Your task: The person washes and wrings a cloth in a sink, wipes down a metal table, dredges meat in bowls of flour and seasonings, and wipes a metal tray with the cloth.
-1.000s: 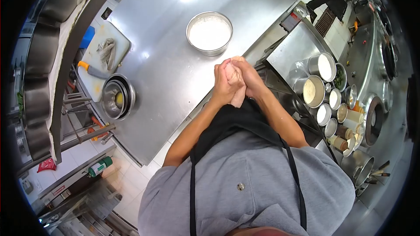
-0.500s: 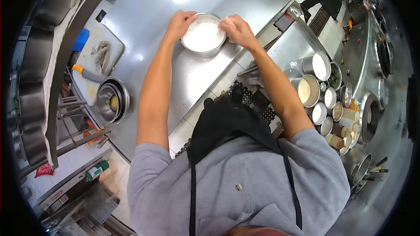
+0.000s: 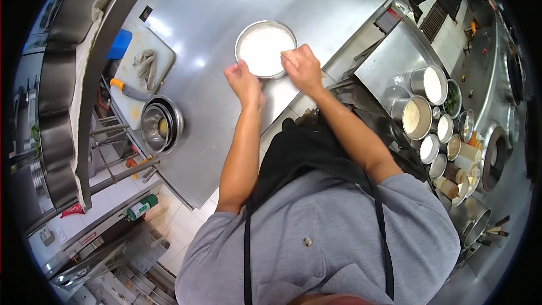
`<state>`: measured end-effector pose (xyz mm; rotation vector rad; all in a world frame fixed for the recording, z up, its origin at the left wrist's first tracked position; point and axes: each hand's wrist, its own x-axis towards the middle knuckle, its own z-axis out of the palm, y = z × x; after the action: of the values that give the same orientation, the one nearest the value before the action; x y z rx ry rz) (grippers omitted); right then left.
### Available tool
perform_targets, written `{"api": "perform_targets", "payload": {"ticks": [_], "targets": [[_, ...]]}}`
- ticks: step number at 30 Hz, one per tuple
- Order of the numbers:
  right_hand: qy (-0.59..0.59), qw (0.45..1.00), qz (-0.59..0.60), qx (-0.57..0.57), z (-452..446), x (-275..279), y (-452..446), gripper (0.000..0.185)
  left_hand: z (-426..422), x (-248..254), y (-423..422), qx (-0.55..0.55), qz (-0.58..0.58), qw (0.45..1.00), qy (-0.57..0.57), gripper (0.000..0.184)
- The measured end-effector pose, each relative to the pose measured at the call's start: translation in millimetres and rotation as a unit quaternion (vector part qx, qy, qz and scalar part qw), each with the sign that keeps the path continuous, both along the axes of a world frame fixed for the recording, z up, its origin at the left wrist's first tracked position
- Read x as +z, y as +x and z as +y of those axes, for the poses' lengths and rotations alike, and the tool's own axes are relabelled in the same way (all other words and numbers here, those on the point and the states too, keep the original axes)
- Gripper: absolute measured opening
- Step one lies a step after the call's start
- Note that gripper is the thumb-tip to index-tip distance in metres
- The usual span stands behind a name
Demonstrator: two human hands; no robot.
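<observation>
A round metal bowl (image 3: 265,22) stands on the steel table, and white contents (image 3: 262,46) fill its view from above. At its lower left rim is my left hand (image 3: 246,86), fingers curled in, with the thumb close to the edge. My right hand (image 3: 303,69) is closed at the lower right rim, its fingertips pressed together over the edge. Anything thin or small between the fingers of either hand is too fine to make out.
On the left lie a white cutting board (image 3: 160,51) with a grey cloth (image 3: 146,68), a knife with an orange handle (image 3: 117,84) and nested metal bowls (image 3: 179,121). Several containers, including a pot (image 3: 416,117), crowd the right counter. A metal shelf (image 3: 93,96) overhangs the left side.
My left hand has moved from the upper left rim down to the lower left. My right hand has gone lower along the right rim. The view has shifted somewhat.
</observation>
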<state>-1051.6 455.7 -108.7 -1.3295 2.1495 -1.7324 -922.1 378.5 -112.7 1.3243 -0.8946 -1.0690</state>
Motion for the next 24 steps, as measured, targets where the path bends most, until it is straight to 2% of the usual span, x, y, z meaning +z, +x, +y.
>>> {"api": "perform_targets", "payload": {"ticks": [1,2,3,5,7,8,10,11,13,14,15,16,17,18,19,20,21,22,23,24], "targets": [[0.006,0.996,0.033,0.084,-2.8,3.9,-18.4,0.017,4.5,26.8,16.4,-0.086,-0.052,0.988,0.118,0.048],[0.012,0.984,0.067,0.166,-11.0,7.2,-36.6,0.019,-0.8,43.0,27.3,-0.172,-0.102,0.952,0.232,0.060],[0.012,0.984,0.064,0.165,-21.8,6.7,-51.0,0.019,-21.6,11.5,37.6,-0.146,-0.170,0.970,0.089,0.056],[0.074,0.954,-0.075,0.280,-47.1,1.3,-76.1,0.026,-63.4,34.2,33.0,-0.231,-0.408,0.883,-0.029,0.051],[0.121,0.939,-0.088,0.311,-71.5,6.1,-90.7,0.029,-94.4,53.2,9.9,-0.386,-0.438,0.801,-0.129,0.040],[0.163,0.921,-0.099,0.339,-78.9,12.5,-94.0,0.031,-110.0,49.2,1.0,-0.386,-0.436,0.803,-0.130,0.040],[0.165,0.913,-0.134,0.349,-79.2,23.3,-92.9,0.034,-133.9,41.1,-14.7,-0.516,-0.382,0.735,-0.219,0.034],[0.141,0.917,-0.143,0.344,-76.3,21.5,-90.8,0.032,-135.1,34.1,-15.9,-0.517,-0.380,0.735,-0.218,0.034],[0.122,0.921,-0.154,0.335,-63.0,14.5,-83.3,0.030,-133.4,19.2,-18.9,-0.494,-0.282,0.807,-0.160,0.029],[0.098,0.952,-0.094,0.276,-52.5,10.5,-76.2,0.027,-127.4,21.9,-20.7,-0.497,-0.280,0.806,-0.158,0.029],[0.074,0.973,-0.032,0.216,-39.7,6.2,-66.4,0.024,-117.1,23.5,-18.7,-0.448,-0.275,0.840,-0.133,0.028],[0.077,0.973,-0.034,0.215,-25.6,1.7,-51.5,0.024,-105.4,26.2,-15.9,-0.395,-0.271,0.871,-0.108,0.027],[0.063,0.989,-0.017,0.130,-12.8,-2.1,-33.2,0.020,-95.1,26.4,-14.7,-0.395,-0.271,0.871,-0.107,0.027],[0.048,0.998,0.000,0.045,-4.0,-5.3,-15.8,0.016,-83.0,25.7,-14.1,-0.314,-0.316,0.892,-0.074,0.025],[0.048,0.998,-0.003,0.046,-1.0,-6.6,3.4,0.016,-71.5,24.5,-14.2,-0.228,-0.360,0.904,-0.039,0.024],[0.039,0.999,0.017,-0.023,-1.5,-7.4,23.1,0.015,-61.2,13.1,-15.6,-0.227,-0.363,0.903,-0.038,0.024],[0.032,0.995,0.036,-0.092,-0.9,-9.3,35.8,0.015,-46.9,1.2,-16.6,-0.121,-0.303,0.943,-0.070,0.026],[0.031,0.995,0.032,-0.091,0.4,-12.4,40.2,0.015,-36.0,-5.8,-15.3,-0.015,-0.238,0.966,-0.103,0.029],[0.019,0.997,0.026,-0.066,-1.3,-15.4,40.0,0.014,-23.2,9.0,-11.7,-0.014,-0.239,0.965,-0.106,0.029],[0.005,0.999,0.019,-0.043,-5.2,-17.6,38.2,0.014,-8.0,25.6,-2.3,-0.047,-0.144,0.988,0.019,0.033]]}}
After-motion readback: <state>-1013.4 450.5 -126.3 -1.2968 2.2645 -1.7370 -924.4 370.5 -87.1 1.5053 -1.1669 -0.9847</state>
